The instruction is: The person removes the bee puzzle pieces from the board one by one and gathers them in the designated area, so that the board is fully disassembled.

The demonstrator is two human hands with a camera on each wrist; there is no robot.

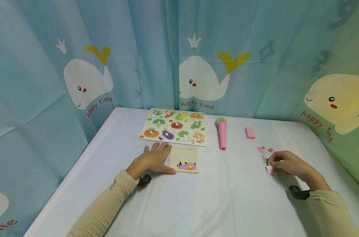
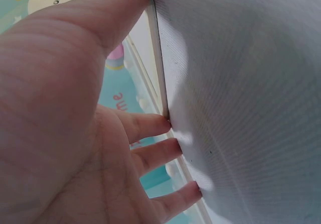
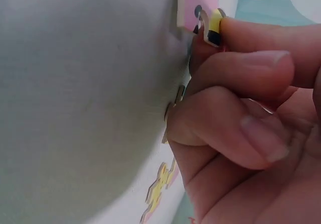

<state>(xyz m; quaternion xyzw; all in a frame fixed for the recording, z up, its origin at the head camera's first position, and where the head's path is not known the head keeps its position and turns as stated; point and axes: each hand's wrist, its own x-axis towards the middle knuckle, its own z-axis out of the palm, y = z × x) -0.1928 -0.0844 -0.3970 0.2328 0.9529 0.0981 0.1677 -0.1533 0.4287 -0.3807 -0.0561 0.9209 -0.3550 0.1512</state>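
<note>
My left hand [image 1: 155, 158] lies on the table with its fingers spread and rests against the left side of a square wooden puzzle tray [image 1: 181, 153]. Joined pink, yellow and black jigsaw pieces [image 1: 189, 166] fill the tray's lower right part. In the left wrist view, the thumb and a fingertip [image 2: 163, 122] touch the tray's edge. Far to the right, my right hand [image 1: 292, 165] pinches a small jigsaw piece with yellow and black on it [image 3: 214, 27] between thumb and forefinger. A pink jigsaw piece [image 3: 193, 3] shows just beyond it, overlapping it in the right wrist view.
Several loose jigsaw pieces [image 1: 261, 149] lie around my right fingertips. Behind the tray is a vegetable peg puzzle board [image 1: 173, 126]. A pink toy microphone [image 1: 222, 133] and a pink block [image 1: 250, 133] lie between the hands, farther back. A blue whale-print curtain [image 1: 155, 65] hangs behind the table.
</note>
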